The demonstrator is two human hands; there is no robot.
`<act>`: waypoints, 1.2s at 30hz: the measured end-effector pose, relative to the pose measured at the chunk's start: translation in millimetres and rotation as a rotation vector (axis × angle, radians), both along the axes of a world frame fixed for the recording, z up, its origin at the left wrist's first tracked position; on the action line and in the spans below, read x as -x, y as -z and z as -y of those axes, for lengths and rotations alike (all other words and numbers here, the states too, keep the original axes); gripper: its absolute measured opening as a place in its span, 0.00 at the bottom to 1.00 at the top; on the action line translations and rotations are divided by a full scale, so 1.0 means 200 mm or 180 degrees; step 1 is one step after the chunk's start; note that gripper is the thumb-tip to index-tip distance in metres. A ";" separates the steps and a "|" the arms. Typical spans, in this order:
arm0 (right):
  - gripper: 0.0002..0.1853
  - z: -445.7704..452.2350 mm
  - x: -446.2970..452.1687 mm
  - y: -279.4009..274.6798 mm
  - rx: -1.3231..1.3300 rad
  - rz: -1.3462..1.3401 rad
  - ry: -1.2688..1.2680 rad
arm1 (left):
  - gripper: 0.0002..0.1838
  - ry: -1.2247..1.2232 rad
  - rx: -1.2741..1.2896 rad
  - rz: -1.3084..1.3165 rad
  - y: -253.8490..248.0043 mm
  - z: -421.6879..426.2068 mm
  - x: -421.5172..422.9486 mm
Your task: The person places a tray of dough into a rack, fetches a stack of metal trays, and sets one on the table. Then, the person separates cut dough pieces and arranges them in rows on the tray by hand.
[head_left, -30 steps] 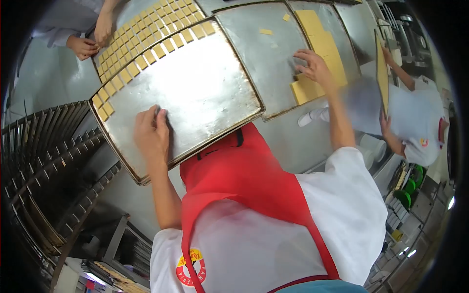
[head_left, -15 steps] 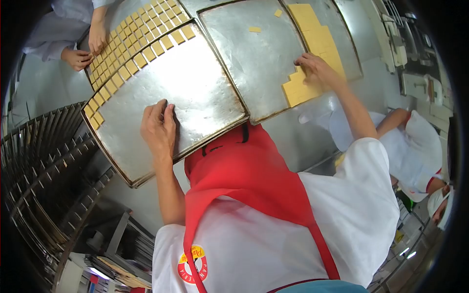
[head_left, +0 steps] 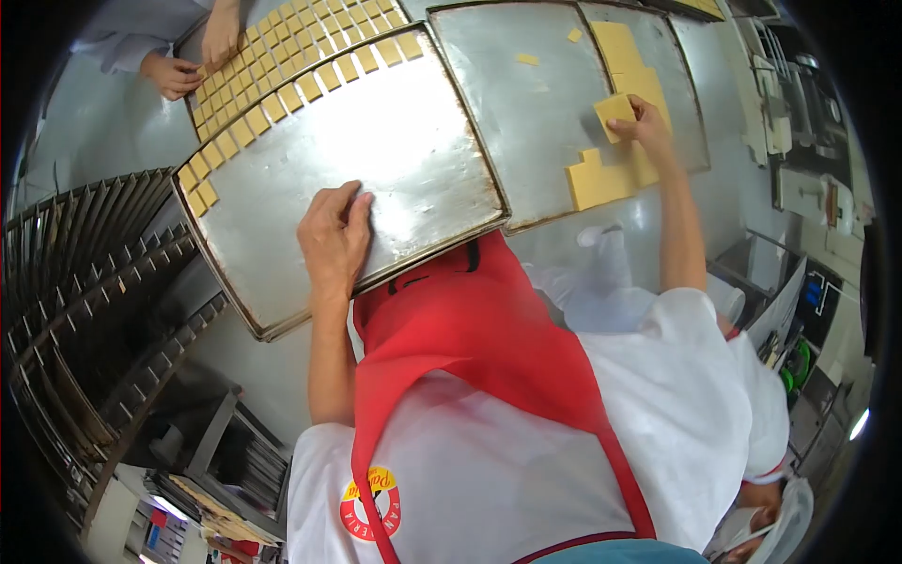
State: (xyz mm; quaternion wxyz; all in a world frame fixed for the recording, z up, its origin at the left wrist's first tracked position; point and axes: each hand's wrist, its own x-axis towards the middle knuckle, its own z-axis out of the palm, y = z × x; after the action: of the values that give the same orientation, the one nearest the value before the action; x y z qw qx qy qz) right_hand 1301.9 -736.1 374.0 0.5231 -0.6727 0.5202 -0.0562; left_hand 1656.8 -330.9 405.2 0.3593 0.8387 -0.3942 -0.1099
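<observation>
My right hand point(head_left: 646, 132) pinches a yellow dough piece point(head_left: 614, 117) and holds it over the right tray point(head_left: 512, 113). Beneath and beside it lies a yellow dough sheet point(head_left: 628, 56) with a stepped edge; a separate-looking part point(head_left: 598, 182) sits at the tray's near side. My left hand point(head_left: 335, 235) hovers over or rests on the near metal tray point(head_left: 423, 174), fingers curled together; whether anything small is in them is hidden. Small yellow squares point(head_left: 308, 86) line that tray's far and left edges.
Another person's hands point(head_left: 195, 64) work at a far tray with rows of yellow squares point(head_left: 282, 47). A rack of trays point(head_left: 85, 301) stands at the left. Two small dough scraps point(head_left: 528, 59) lie on the right tray. Another person point(head_left: 761, 404) is behind my right arm.
My right hand has lifted a dough piece off the sheet. My left hand has moved right over the near tray. The person at the right has moved behind my shoulder.
</observation>
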 end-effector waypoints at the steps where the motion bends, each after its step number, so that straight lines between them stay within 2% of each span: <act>1: 0.21 -0.09 -0.11 -0.07 -0.0087 0.0376 -0.0187 | 0.12 0.0053 0.0039 -0.0321 0.01 0.00 0.00; 3: 0.22 -0.33 -0.36 -0.15 -0.0216 0.0619 -0.0423 | 0.14 0.0097 0.0101 -0.0963 0.02 0.00 0.00; 4: 0.23 -0.45 -0.49 -0.17 -0.0332 0.0846 -0.0650 | 0.19 0.0266 0.0070 -0.1079 -0.01 0.01 -0.01; 6: 0.25 -0.69 -0.76 -0.20 -0.0397 0.1211 -0.1456 | 0.25 0.0302 0.0633 -0.1935 0.01 0.03 0.00; 7: 0.26 -0.82 -0.88 -0.21 -0.0402 0.1309 -0.1652 | 0.25 0.0245 0.0627 -0.1902 -0.01 0.03 0.01; 9: 0.27 -1.06 -1.11 -0.25 -0.0682 0.1413 -0.1918 | 0.28 0.0286 0.1157 -0.2721 -0.07 0.02 -0.03; 10: 0.28 -1.16 -1.21 -0.27 -0.0959 0.1406 -0.1978 | 0.28 0.0231 0.1168 -0.2687 -0.08 -0.01 -0.07; 11: 0.30 -1.24 -1.28 -0.22 -0.1321 0.1673 -0.1931 | 0.28 0.0093 0.0836 -0.2450 -0.08 -0.06 -0.13; 12: 0.30 -1.27 -1.33 -0.20 -0.1332 0.1681 -0.1992 | 0.28 -0.0050 0.0510 -0.2216 -0.08 -0.10 -0.18; 13: 0.30 -1.31 -1.37 -0.21 -0.1505 0.1691 -0.1946 | 0.24 -0.0274 0.0649 -0.2793 -0.08 -0.17 -0.23; 14: 0.31 -1.35 -1.41 -0.22 -0.1676 0.1696 -0.1893 | 0.24 -0.0320 0.0677 -0.2774 -0.08 -0.23 -0.28; 16: 0.27 -1.40 -1.47 -0.22 -0.1639 0.1556 -0.1694 | 0.20 -0.0096 -0.0102 -0.2295 -0.08 -0.37 -0.35; 17: 0.25 -1.41 -1.49 -0.18 -0.1555 0.1457 -0.1377 | 0.18 -0.0022 -0.0252 -0.1654 -0.09 -0.41 -0.36; 18: 0.22 -1.43 -1.51 -0.15 -0.1462 0.1359 -0.1057 | 0.18 -0.0060 -0.0231 -0.1651 -0.07 -0.45 -0.37; 20: 0.19 -1.47 -1.57 -0.13 -0.1450 0.1414 -0.1044 | 0.20 0.0143 0.0113 0.0451 -0.04 -0.49 -0.39; 21: 0.19 -1.50 -1.60 -0.13 -0.1545 0.1576 -0.0978 | 0.26 0.0045 0.0358 0.0356 -0.03 -0.50 -0.40; 22: 0.20 -1.53 -1.62 -0.14 -0.1641 0.1735 -0.0906 | 0.26 0.0027 0.0368 0.0364 -0.07 -0.49 -0.41; 24: 0.20 -1.62 -1.66 -0.16 -0.1811 0.1948 -0.0804 | 0.30 -0.0235 0.0767 -0.1033 -0.16 -0.47 -0.43; 25: 0.20 -1.65 -1.68 -0.17 -0.1985 0.2166 -0.0679 | 0.31 -0.0159 0.1053 -0.2231 -0.15 -0.47 -0.45; 26: 0.20 -1.67 -1.69 -0.16 -0.1979 0.2162 -0.0687 | 0.31 -0.0162 0.1063 -0.2231 -0.13 -0.46 -0.47; 28: 0.20 -1.71 -1.73 -0.14 -0.2376 0.2473 -0.0257 | 0.28 -0.0223 0.1680 -0.3425 -0.10 -0.45 -0.51; 32: 0.19 -1.73 -1.77 -0.17 -0.2376 0.2245 0.0078 | 0.24 -0.0330 0.2103 -0.3850 -0.01 -0.46 -0.58; 34: 0.19 -1.74 -1.77 -0.14 -0.1731 0.2053 -0.0289 | 0.19 -0.0328 0.2026 -0.3849 0.01 -0.46 -0.59; 35: 0.19 -1.75 -1.77 -0.12 -0.1748 0.2060 -0.0269 | 0.19 -0.0329 0.1997 -0.3850 0.01 -0.46 -0.60; 36: 0.19 -1.77 -1.77 -0.11 -0.1435 0.2089 -0.0412 | 0.16 -0.0328 0.1696 -0.3822 0.01 -0.46 -0.60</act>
State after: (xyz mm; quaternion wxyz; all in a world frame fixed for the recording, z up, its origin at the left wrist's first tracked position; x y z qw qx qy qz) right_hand 1656.5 -383.1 395.8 0.7983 -0.5189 0.2814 -0.1194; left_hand 1776.1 -239.7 404.1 0.7169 0.5318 -0.0983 -0.4400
